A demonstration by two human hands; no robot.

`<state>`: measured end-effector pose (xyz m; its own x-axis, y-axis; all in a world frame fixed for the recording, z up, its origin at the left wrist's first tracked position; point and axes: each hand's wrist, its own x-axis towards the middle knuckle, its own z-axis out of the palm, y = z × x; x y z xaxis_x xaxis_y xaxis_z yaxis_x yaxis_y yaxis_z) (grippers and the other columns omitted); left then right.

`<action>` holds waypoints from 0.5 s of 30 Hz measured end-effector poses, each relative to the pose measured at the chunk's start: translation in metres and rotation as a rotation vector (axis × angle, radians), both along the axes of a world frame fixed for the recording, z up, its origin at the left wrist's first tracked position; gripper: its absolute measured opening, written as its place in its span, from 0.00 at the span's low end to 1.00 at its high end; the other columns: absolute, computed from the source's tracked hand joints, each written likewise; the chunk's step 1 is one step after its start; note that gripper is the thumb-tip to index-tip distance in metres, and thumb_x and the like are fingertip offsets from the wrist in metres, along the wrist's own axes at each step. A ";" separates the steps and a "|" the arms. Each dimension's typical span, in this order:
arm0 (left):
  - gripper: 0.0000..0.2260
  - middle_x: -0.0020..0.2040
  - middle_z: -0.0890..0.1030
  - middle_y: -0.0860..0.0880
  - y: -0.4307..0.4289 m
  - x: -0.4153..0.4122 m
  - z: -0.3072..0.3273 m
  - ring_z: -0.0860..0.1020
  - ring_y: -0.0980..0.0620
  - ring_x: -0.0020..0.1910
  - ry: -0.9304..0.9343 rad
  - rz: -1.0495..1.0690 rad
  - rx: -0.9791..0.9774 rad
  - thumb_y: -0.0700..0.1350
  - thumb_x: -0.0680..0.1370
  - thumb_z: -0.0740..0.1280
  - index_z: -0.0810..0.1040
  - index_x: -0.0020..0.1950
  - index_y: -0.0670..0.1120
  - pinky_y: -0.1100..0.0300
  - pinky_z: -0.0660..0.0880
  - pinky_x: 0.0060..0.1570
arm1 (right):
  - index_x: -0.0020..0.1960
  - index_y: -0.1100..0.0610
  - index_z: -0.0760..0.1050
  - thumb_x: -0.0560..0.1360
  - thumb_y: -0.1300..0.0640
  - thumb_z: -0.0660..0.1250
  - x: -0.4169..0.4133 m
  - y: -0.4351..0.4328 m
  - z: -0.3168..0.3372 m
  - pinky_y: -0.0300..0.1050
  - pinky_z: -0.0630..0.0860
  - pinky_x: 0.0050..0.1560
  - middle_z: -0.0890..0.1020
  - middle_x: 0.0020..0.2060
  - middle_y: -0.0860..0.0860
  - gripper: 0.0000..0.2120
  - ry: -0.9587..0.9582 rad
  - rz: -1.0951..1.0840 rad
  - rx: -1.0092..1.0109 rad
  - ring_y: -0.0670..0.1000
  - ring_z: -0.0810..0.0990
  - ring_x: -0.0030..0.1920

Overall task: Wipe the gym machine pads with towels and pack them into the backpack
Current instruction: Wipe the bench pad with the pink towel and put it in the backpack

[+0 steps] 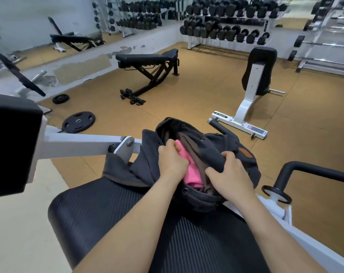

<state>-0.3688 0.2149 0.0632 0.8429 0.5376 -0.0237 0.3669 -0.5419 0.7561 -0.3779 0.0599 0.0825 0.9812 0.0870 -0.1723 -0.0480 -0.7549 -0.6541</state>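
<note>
Out beyond the left hand (172, 161), two round black weight plates (78, 122) lie flat on the tan rubber floor, and a black adjustable bench (147, 62) stands farther off past them. The left hand itself is curled tight on the bright pink soft cloth towel (191, 170), knuckles up, pressing it down into the mouth of the dark grey canvas backpack (212, 152). Just one towel shows; whether others are already inside I cannot tell, as the bag's interior is dark below the pink fold.

The towel looks light and limp, so it should bunch and compress freely; gripping it as a wad, as the left hand does, seems the sensible hold, since a loose corner would likely flop over the rim. The backpack is soft too and would sag shut without support, which is why its rim needs holding.

Between the two hands sits the towel, touching the left and just beside the right. The right hand (226, 170) grips the near right edge of the bag opening, fingers curled over the fabric, pulling it wide. Under both forearms runs one black ribbed machine pad (118, 209), bearing the backpack. Beyond the right hand stand one white-framed upright bench (249, 91) and a loaded dumbbell rack (226, 30).
</note>
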 end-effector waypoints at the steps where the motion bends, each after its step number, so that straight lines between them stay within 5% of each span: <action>1: 0.14 0.48 0.73 0.47 0.001 0.004 -0.001 0.73 0.51 0.37 0.014 0.014 0.012 0.35 0.68 0.69 0.67 0.38 0.52 0.59 0.66 0.33 | 0.64 0.50 0.67 0.71 0.42 0.67 0.007 0.002 0.004 0.50 0.75 0.48 0.76 0.56 0.48 0.25 0.052 -0.005 0.096 0.54 0.77 0.54; 5: 0.10 0.46 0.77 0.46 0.004 0.014 -0.003 0.75 0.49 0.40 0.039 -0.017 0.110 0.34 0.68 0.65 0.72 0.36 0.49 0.61 0.66 0.33 | 0.46 0.54 0.75 0.75 0.54 0.67 0.017 0.013 0.013 0.50 0.76 0.41 0.80 0.40 0.53 0.04 0.007 -0.087 0.533 0.57 0.79 0.43; 9: 0.05 0.45 0.77 0.46 0.011 0.017 0.001 0.77 0.40 0.48 0.183 -0.345 0.447 0.39 0.74 0.65 0.79 0.47 0.43 0.55 0.69 0.41 | 0.47 0.55 0.75 0.77 0.58 0.66 0.018 0.019 0.020 0.50 0.74 0.40 0.80 0.43 0.61 0.01 -0.070 -0.084 0.724 0.60 0.77 0.40; 12: 0.09 0.48 0.83 0.45 0.043 0.010 0.015 0.79 0.43 0.50 0.259 -0.500 0.523 0.46 0.77 0.64 0.83 0.51 0.46 0.54 0.75 0.44 | 0.45 0.53 0.74 0.77 0.58 0.66 0.020 0.017 0.019 0.47 0.74 0.39 0.79 0.42 0.58 0.02 -0.099 -0.043 0.671 0.56 0.78 0.41; 15: 0.10 0.52 0.78 0.48 0.063 -0.012 0.018 0.76 0.46 0.52 0.185 -0.372 0.647 0.49 0.78 0.62 0.78 0.55 0.48 0.52 0.74 0.45 | 0.44 0.49 0.74 0.75 0.54 0.67 0.023 0.015 0.022 0.42 0.71 0.38 0.76 0.44 0.50 0.02 -0.211 0.047 0.369 0.48 0.76 0.42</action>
<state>-0.3803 0.2782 0.0815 0.9838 0.1742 0.0411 0.1635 -0.9680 0.1904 -0.3549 0.0748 0.1047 0.9851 0.1506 0.0830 0.1448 -0.4666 -0.8725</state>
